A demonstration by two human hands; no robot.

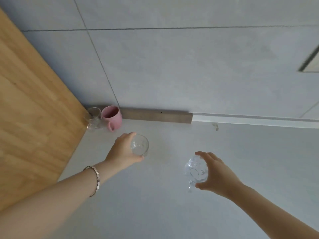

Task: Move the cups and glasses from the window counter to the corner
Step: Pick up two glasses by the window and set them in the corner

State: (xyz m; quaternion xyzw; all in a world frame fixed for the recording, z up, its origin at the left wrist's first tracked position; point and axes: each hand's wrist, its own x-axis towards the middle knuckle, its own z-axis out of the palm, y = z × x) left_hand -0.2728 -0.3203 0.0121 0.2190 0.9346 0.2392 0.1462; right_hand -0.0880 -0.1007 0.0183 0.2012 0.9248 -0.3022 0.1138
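My left hand (123,150) grips a clear round glass (140,144) over the white counter (155,195), a short way in front of the corner. My right hand (217,173) holds a second clear glass cup (196,169) with a small handle, farther right and nearer to me. In the corner stand a pink mug (113,117) and a clear glass mug (95,119), side by side against the wooden panel and the wall strip.
A wooden panel (31,109) bounds the counter on the left. Grey wall tiles (189,66) rise behind, with a dark wooden strip (155,116) and a white trim (250,119) along the counter's back edge. A bracelet (95,178) is on my left wrist.
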